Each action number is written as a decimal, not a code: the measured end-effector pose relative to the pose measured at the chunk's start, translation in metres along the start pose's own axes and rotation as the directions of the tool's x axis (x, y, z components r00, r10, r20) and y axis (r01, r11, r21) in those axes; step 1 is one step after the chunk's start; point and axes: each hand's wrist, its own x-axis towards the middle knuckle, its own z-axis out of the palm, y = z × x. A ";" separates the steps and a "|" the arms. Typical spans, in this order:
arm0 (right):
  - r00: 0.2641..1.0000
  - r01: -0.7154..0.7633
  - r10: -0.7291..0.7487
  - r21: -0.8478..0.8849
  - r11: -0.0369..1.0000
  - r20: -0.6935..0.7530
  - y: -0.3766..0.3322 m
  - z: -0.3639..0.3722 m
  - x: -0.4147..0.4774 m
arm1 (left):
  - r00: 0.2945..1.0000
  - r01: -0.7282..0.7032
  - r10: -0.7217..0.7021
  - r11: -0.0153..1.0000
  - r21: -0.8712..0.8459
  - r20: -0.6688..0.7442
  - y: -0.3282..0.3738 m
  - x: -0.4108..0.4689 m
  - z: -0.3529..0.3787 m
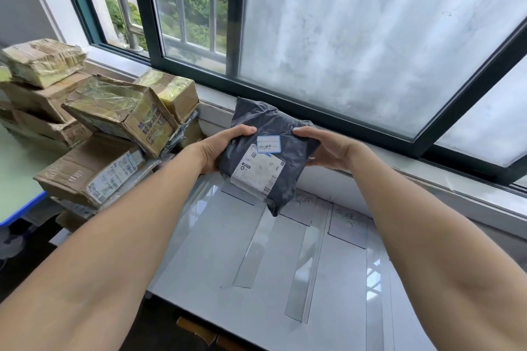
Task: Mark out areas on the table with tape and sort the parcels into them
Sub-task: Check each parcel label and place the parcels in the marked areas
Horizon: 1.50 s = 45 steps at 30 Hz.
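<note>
I hold a dark grey plastic parcel in the air above the far edge of the white table. My left hand grips its left side and my right hand grips its right side. A white shipping label and a small blue-edged sticker face me. Below it, strips of clear tape run toward me across the tabletop and split it into lanes. Handwritten paper labels lie at the far end of the lanes; the parcel hides part of one.
A heap of taped cardboard boxes is piled at the left, partly on a green table. A window sill and a dark-framed sliding window run along the far side.
</note>
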 end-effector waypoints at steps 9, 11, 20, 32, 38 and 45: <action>0.990 0.011 -0.002 0.065 0.998 -0.138 0.023 -0.067 -0.051 | 0.995 0.046 -0.053 0.996 0.083 0.085 0.000 0.049 0.072; 0.987 0.009 0.004 0.079 0.997 -0.160 0.032 -0.080 -0.064 | 0.991 0.058 -0.068 0.994 0.090 0.112 -0.002 0.060 0.088; 0.936 0.078 -0.003 0.200 0.977 -0.352 0.074 -0.109 -0.096 | 0.983 0.079 -0.085 0.996 0.047 0.161 -0.022 0.086 0.145; 0.822 0.063 0.238 0.499 0.864 -0.517 0.162 -0.116 -0.109 | 0.984 0.176 -0.177 0.984 0.041 0.031 -0.091 0.124 0.221; 0.741 0.021 0.340 0.526 0.850 -0.579 0.235 -0.134 -0.109 | 0.939 0.342 -0.342 0.940 0.019 0.027 -0.150 0.147 0.242; 0.670 -0.030 0.452 0.586 0.809 -0.589 0.308 -0.148 -0.108 | 0.869 0.494 -0.492 0.869 0.039 -0.055 -0.204 0.178 0.257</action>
